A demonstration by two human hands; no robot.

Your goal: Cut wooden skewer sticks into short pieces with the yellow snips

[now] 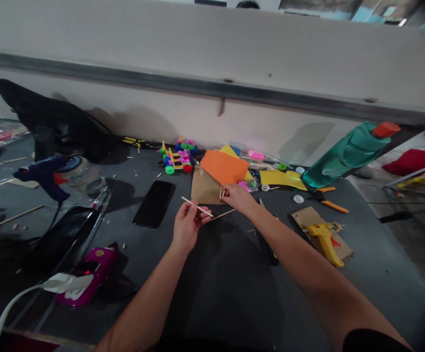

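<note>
Between the thumb and fingers of my left hand (187,222) is a thin wooden stick (202,209), slanting down to the right. My right hand (237,196) pinches a short piece of wooden stick (222,193) at the near right corner of a brown cardboard sheet (203,187). An orange paper sheet (224,167) covers the far part of that cardboard. Another thin stick (224,214) lies on the dark table just below the right hand. A black phone (154,204) rests left of the cardboard.
To the right are a yellow glue gun (326,239) on cardboard, orange-handled pliers (331,201) and a green bottle (348,155). A colourful toy (178,159) sits behind. At the left are a dark blue glue gun (47,173) and a purple power strip (93,274). A cutter (271,249) lies under the right forearm.
</note>
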